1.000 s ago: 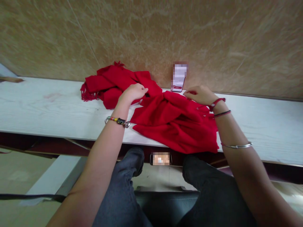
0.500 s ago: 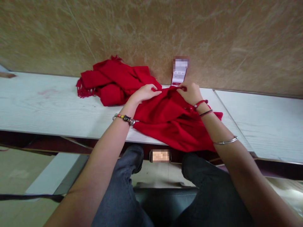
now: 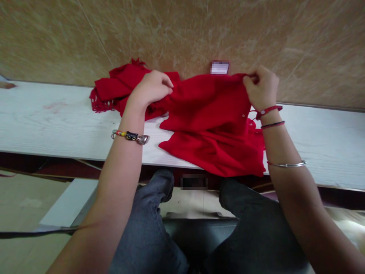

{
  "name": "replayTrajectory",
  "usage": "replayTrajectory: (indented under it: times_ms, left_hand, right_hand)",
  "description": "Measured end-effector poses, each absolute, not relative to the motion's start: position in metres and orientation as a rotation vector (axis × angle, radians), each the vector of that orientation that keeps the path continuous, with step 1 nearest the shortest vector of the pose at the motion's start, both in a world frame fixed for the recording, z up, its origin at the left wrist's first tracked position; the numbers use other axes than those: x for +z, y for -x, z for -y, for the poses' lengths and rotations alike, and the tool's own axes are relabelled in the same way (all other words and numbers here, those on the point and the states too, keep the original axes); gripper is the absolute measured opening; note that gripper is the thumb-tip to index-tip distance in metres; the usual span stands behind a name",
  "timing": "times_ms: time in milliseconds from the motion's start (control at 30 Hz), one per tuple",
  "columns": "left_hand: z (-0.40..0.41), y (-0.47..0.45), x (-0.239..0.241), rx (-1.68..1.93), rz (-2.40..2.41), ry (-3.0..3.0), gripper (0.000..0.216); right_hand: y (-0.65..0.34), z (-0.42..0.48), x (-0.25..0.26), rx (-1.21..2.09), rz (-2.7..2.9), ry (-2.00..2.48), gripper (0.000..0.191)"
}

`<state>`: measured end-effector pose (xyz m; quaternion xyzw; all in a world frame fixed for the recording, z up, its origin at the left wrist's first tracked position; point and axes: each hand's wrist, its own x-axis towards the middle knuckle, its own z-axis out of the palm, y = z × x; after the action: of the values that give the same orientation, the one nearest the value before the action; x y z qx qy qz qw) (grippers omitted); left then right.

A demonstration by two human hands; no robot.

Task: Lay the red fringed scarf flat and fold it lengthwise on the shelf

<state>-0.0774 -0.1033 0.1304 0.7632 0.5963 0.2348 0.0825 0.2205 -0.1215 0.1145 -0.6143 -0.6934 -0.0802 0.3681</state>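
Across the white wood-grain bench [image 3: 51, 129], mid-scene, lies a limp red cloth with small round studs [image 3: 211, 102], its far edge raised, right of a bunched red fringed cloth [image 3: 122, 80]. It should handle soft and light, best held by both far corners: the right hand [image 3: 264, 89] pinches one; the left hand [image 3: 151, 88] seemingly pinches the other.

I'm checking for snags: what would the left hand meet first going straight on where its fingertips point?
The left hand would most likely meet the red cloth on its right, at its fingertips; exact depth is hard to judge.
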Motion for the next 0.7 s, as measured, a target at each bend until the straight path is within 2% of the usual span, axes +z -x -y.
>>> replayTrajectory:
  times_ms: [100,167,300,433,600,700]
  left_hand:
    - [0.107,0.074,0.126,0.018,-1.476,-2.233,0.014]
    - [0.104,0.070,0.120,-0.073,-1.463,-2.165,0.015]
    - [0.093,0.061,0.106,0.332,-1.846,-2.226,0.025]
    - [0.088,0.042,0.086,0.531,-1.709,-2.247,0.037]
    - [0.082,0.031,0.073,0.643,-1.539,-2.272,0.031]
    - [0.079,0.038,0.081,0.887,-1.615,-2.173,0.029]
  right_hand:
    - [-0.225,0.123,0.114,0.081,2.285,1.611,0.014]
    - [-0.227,0.124,0.112,0.267,2.502,1.601,0.014]
    - [-0.217,0.122,0.104,0.079,2.222,1.609,0.024]
    - [-0.191,0.120,0.091,0.055,2.159,1.629,0.043]
    - [-0.179,0.119,0.081,0.011,2.224,1.663,0.026]
    - [-0.187,0.119,0.089,-0.069,2.100,1.686,0.029]
